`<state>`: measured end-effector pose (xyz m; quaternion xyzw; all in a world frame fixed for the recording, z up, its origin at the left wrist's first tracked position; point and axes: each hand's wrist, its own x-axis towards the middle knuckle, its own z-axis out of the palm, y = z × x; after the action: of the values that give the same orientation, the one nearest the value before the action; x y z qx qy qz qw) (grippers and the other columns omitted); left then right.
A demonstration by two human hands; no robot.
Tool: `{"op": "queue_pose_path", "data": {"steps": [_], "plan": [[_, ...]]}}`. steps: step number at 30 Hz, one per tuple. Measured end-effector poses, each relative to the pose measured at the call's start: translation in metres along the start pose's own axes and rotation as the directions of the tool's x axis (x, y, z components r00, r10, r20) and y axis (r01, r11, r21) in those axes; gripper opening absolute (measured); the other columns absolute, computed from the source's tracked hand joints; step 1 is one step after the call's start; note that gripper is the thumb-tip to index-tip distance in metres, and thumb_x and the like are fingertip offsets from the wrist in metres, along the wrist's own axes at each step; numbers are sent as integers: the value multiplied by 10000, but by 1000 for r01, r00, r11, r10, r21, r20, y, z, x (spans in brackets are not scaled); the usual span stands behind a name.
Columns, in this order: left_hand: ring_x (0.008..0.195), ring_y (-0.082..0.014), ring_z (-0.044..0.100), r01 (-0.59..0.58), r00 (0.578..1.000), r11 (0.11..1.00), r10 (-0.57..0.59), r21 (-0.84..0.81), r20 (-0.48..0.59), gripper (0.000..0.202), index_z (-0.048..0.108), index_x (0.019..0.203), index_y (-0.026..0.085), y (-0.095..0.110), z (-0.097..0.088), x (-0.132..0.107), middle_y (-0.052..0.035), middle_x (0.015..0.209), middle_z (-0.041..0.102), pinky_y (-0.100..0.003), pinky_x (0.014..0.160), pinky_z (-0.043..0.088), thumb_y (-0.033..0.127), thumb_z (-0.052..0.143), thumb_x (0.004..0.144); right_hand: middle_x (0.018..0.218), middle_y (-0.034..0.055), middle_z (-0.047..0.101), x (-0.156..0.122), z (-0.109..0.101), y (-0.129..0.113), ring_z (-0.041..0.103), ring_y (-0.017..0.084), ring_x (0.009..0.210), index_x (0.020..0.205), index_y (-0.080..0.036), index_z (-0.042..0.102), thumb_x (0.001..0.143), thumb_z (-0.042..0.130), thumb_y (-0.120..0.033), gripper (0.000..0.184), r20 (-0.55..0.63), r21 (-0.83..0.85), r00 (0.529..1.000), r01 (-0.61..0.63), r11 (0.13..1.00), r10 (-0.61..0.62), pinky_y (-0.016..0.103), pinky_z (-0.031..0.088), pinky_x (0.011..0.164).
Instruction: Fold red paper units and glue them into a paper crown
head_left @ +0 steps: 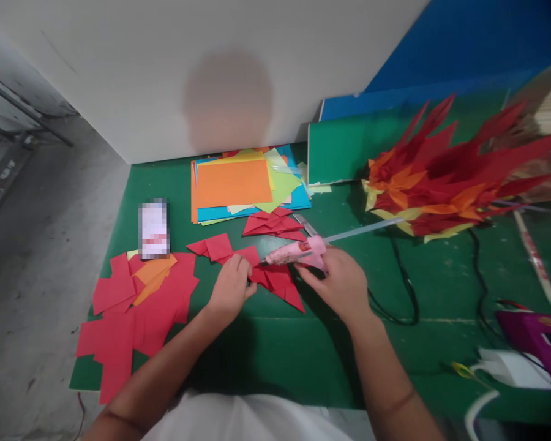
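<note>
My right hand [342, 282] is wrapped round the handle of a pink hot glue gun [289, 252], whose nozzle points left at folded red paper. A long clear glue stick [362, 229] sticks out of its back. My left hand [232, 286] is closed, its fingertips pinching the folded red paper [278, 278] close to the nozzle. The exact spot of contact is partly hidden by the fingers. Another red folded piece [215, 247] lies just beyond my left hand. More folded red pieces [273, 223] rest above the glue gun, beside a metal blade-like tool [304, 224].
Coloured sheets [234, 184] are stacked at the back, against a white board [165, 73]. Red paper cutouts [153, 312] and a phone [153, 229] lie left. At right are a red and orange paper flame shape [441, 177], black cable [413, 300] and a purple box [528, 337].
</note>
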<state>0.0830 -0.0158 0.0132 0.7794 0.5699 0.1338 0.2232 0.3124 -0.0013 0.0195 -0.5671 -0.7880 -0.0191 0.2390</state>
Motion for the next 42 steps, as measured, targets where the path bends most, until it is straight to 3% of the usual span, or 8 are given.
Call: {"op": "queue_pose_path", "data": {"steps": [5, 18, 25, 29, 32, 37, 42], "plan": [[785, -197, 523, -9, 1000, 1000, 9, 11, -12, 220, 437, 766, 195, 0, 1, -1, -29, 846, 483, -318, 707, 450, 40, 566, 679, 725, 71, 632, 3, 2, -4, 564, 231, 687, 867, -160, 590, 849, 520, -321, 177, 105, -32, 980, 173, 984, -169, 318, 381, 627], [774, -186, 515, -13, 999, 999, 12, -29, -35, 238, 416, 750, 197, 0, 0, -1, -19, 835, 471, -311, 698, 441, 26, 556, 663, 742, 74, 636, 3, -3, 3, 544, 226, 711, 903, -145, 609, 804, 512, -161, 140, 66, -69, 968, 248, 966, -244, 315, 359, 648], [773, -184, 514, -26, 999, 999, 24, -34, -35, 242, 412, 745, 199, 0, -1, -1, -18, 827, 469, -303, 693, 438, 20, 554, 664, 819, 67, 672, 0, -13, 0, 554, 224, 765, 918, -194, 654, 835, 518, -186, 159, 129, -45, 968, 221, 974, -214, 322, 334, 661], [778, -188, 517, -13, 999, 999, 12, -39, -32, 241, 415, 743, 197, 1, -1, 0, -23, 830, 473, -309, 698, 440, 16, 552, 663, 868, 52, 696, -3, -18, -3, 566, 211, 816, 946, -220, 679, 881, 523, -210, 170, 91, -49, 968, 240, 970, -235, 320, 317, 705], [779, -189, 516, 1, 1000, 999, -2, -37, -20, 246, 412, 740, 197, 2, -2, 0, -24, 831, 474, -309, 700, 441, 13, 556, 660, 860, 57, 688, -4, -20, -4, 563, 209, 832, 1057, -214, 672, 931, 497, -315, 238, 86, -79, 962, 266, 961, -259, 317, 305, 714], [778, -191, 514, 2, 1000, 999, -3, -38, -14, 229, 412, 737, 194, 3, -3, 0, -24, 821, 467, -313, 703, 438, 16, 541, 674, 806, 54, 647, -3, -24, -3, 520, 204, 731, 1206, -217, 624, 923, 380, -565, 510, 158, -65, 952, 274, 959, -262, 310, 269, 637], [769, -186, 510, -1, 1000, 999, 0, -37, -19, 224, 412, 741, 195, 2, -2, 0, -18, 818, 465, -309, 696, 435, 18, 532, 673, 799, 43, 637, -3, -28, -4, 509, 190, 723, 1229, -260, 613, 955, 290, -545, 510, 169, -49, 950, 273, 961, -261, 312, 245, 617]]}}
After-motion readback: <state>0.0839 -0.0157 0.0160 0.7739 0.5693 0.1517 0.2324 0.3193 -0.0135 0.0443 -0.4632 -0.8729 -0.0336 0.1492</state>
